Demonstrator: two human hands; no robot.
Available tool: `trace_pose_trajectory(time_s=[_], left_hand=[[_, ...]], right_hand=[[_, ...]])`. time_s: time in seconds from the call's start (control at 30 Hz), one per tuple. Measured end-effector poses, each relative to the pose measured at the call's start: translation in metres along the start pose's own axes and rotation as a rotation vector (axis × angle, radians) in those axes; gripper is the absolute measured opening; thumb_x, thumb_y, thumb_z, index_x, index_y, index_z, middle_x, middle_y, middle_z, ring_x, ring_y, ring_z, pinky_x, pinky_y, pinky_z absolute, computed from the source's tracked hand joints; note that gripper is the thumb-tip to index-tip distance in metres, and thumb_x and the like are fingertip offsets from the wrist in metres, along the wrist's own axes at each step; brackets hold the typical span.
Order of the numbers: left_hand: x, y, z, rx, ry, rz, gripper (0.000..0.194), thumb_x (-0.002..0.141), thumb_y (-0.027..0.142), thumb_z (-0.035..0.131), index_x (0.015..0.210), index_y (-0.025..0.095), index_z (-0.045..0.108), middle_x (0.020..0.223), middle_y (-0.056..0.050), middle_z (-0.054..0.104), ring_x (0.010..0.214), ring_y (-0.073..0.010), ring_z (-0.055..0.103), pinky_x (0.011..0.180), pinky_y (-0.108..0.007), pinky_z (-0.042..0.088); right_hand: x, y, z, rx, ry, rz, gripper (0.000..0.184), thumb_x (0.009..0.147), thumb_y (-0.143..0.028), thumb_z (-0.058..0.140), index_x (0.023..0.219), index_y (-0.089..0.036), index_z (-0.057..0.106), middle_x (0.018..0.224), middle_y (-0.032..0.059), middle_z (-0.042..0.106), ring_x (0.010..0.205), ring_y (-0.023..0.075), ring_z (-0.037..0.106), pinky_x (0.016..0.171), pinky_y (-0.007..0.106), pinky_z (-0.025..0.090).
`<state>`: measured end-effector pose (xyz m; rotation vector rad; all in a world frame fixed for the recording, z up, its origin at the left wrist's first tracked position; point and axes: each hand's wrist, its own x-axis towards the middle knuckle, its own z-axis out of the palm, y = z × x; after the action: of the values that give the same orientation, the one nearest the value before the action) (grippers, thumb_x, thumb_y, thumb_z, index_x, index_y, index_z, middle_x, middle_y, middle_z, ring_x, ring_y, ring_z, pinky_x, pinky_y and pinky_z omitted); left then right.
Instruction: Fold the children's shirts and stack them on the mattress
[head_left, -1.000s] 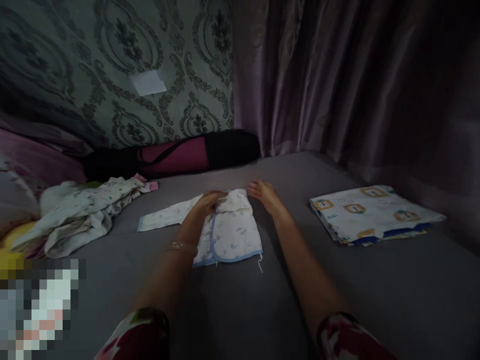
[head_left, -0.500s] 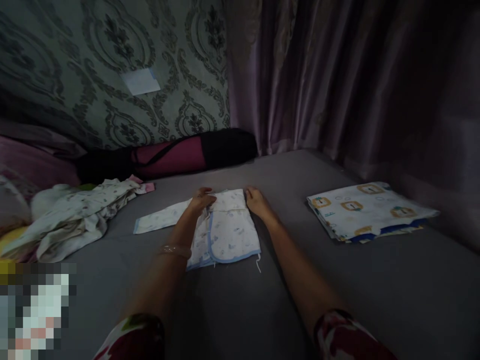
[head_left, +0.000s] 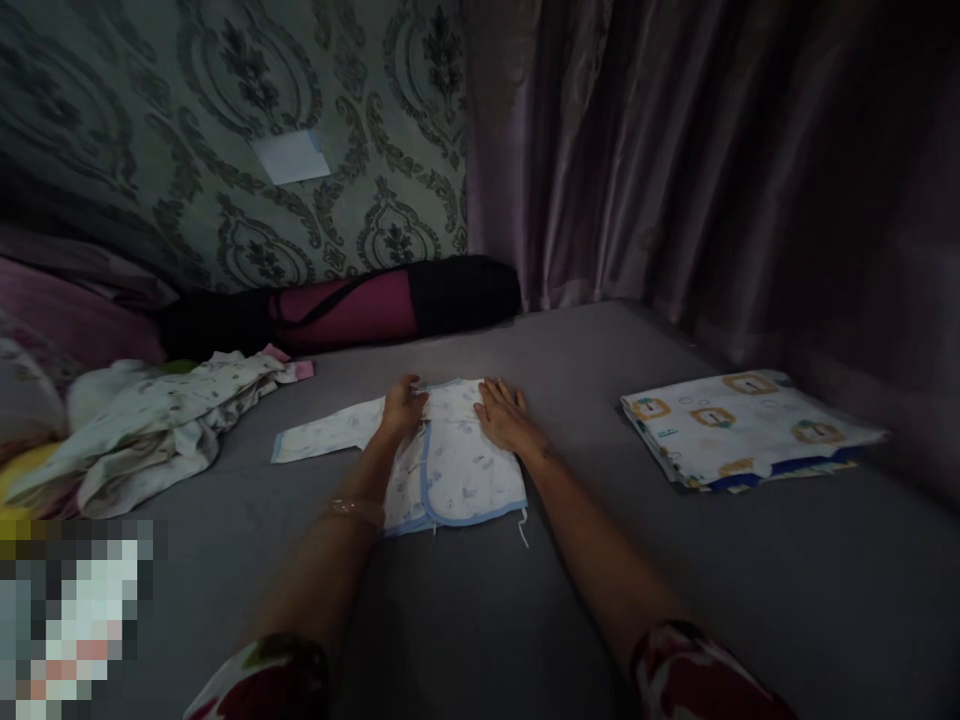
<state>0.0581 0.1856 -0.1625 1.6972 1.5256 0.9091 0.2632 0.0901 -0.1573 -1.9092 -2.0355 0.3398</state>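
A small white baby shirt (head_left: pixel 474 470) with blue trim and a faint print lies front up on the grey bed. Its left-hand sleeve (head_left: pixel 319 435) is stretched out to the side; no sleeve sticks out on the right. My left hand (head_left: pixel 405 405) is at the upper left of the shirt, fingers bent and thumb on the cloth, seemingly gripping it near the collar. Flat on the upper right part rests my right hand (head_left: pixel 506 415), its fingers spread. A thin white tie hangs from the lower right corner.
On the right lies a folded white cloth (head_left: pixel 720 425) with orange animal prints. Rumpled printed clothes (head_left: pixel 165 430) are heaped at the left. A black and magenta long bag (head_left: pixel 352 305) lies along the patterned wall. Purple curtains (head_left: pixel 600 170) hang behind the bed.
My right hand has gone from pinching the shirt's upper right edge to lying flat on the cloth with fingers spread. My left hand stays near the collar.
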Motion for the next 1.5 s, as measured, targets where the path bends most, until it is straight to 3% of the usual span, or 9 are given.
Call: trace_pose_trajectory(time_s=[0.23,0.4,0.53,0.67,0.83,0.97,1.13,1.33,1.5], left_hand=[[-0.016,0.005,0.0,0.302,0.054,0.223,0.037,0.083,0.024,0.051,0.119,0.015,0.055,0.095,-0.011,0.062,0.097,-0.0264,0.059,0.089,-0.038,0.045],[-0.028,0.013,0.002,0.47,0.09,0.184,0.036,0.088,0.02,0.045,0.122,0.009,0.051,0.113,-0.02,0.056,0.109,-0.0306,0.054,0.096,-0.043,0.042],[-0.041,0.016,-0.012,0.558,0.107,0.189,0.038,0.088,0.023,0.048,0.123,0.008,0.049,0.114,-0.02,0.053,0.113,-0.0316,0.05,0.097,-0.044,0.041],[-0.071,0.013,-0.034,0.614,0.027,0.286,0.041,0.088,0.029,0.052,0.127,0.015,0.049,0.119,-0.017,0.054,0.113,-0.0295,0.051,0.098,-0.043,0.041],[-0.128,-0.004,-0.042,0.591,-0.126,0.365,0.039,0.088,0.027,0.05,0.125,0.016,0.053,0.126,-0.018,0.055,0.12,-0.0293,0.051,0.102,-0.042,0.041],[-0.159,-0.023,-0.041,0.534,-0.076,0.369,0.04,0.09,0.029,0.046,0.128,0.019,0.052,0.135,-0.016,0.053,0.129,-0.0284,0.046,0.107,-0.044,0.038],[-0.168,-0.028,-0.046,0.464,-0.065,0.334,0.043,0.09,0.036,0.045,0.129,0.018,0.052,0.14,-0.016,0.049,0.135,-0.0295,0.041,0.111,-0.046,0.034],[-0.17,-0.028,-0.05,0.35,-0.001,0.373,0.038,0.091,0.033,0.042,0.125,0.019,0.053,0.134,-0.016,0.053,0.13,-0.0281,0.046,0.11,-0.045,0.036],[-0.169,-0.033,-0.053,0.354,0.032,0.361,0.035,0.091,0.029,0.042,0.123,0.02,0.053,0.13,-0.016,0.056,0.129,-0.0288,0.046,0.109,-0.047,0.037]], right_hand=[[-0.001,-0.001,-0.002,-0.033,-0.024,0.023,0.059,0.099,-0.038,0.021,0.151,-0.009,0.026,0.158,0.0102,0.022,0.146,0.0258,0.014,0.117,0.051,0.008],[0.002,0.002,0.002,-0.056,-0.043,0.032,0.059,0.099,-0.036,0.021,0.151,-0.009,0.025,0.158,0.0103,0.021,0.146,0.0239,0.016,0.117,0.05,0.009],[0.006,0.004,0.001,-0.075,-0.079,0.047,0.06,0.099,-0.037,0.02,0.152,-0.01,0.023,0.159,0.0095,0.018,0.146,0.0239,0.014,0.117,0.052,0.009],[0.012,-0.002,-0.009,-0.098,-0.186,0.089,0.061,0.098,-0.038,0.02,0.152,-0.01,0.021,0.16,0.0114,0.015,0.146,0.0262,0.012,0.115,0.054,0.01],[0.021,-0.026,-0.006,-0.138,-0.055,-0.035,0.064,0.098,-0.04,0.019,0.149,-0.002,0.025,0.158,0.0166,0.021,0.146,0.025,0.013,0.117,0.042,0.01],[0.024,-0.035,0.012,-0.167,-0.028,-0.031,0.067,0.098,-0.042,0.019,0.148,0.003,0.026,0.156,0.0207,0.023,0.146,0.0271,0.015,0.117,0.04,0.011],[0.026,-0.033,0.021,-0.214,-0.026,-0.025,0.067,0.098,-0.042,0.019,0.148,0.003,0.026,0.156,0.0205,0.022,0.145,0.0282,0.015,0.117,0.04,0.01],[0.029,-0.035,0.01,-0.212,-0.101,0.002,0.066,0.099,-0.042,0.02,0.149,0.001,0.024,0.157,0.0193,0.019,0.146,0.0271,0.012,0.118,0.04,0.009],[0.034,-0.056,0.006,-0.219,-0.12,0.03,0.063,0.098,-0.037,0.024,0.148,0.001,0.026,0.157,0.0195,0.021,0.146,0.0277,0.015,0.117,0.043,0.01]])
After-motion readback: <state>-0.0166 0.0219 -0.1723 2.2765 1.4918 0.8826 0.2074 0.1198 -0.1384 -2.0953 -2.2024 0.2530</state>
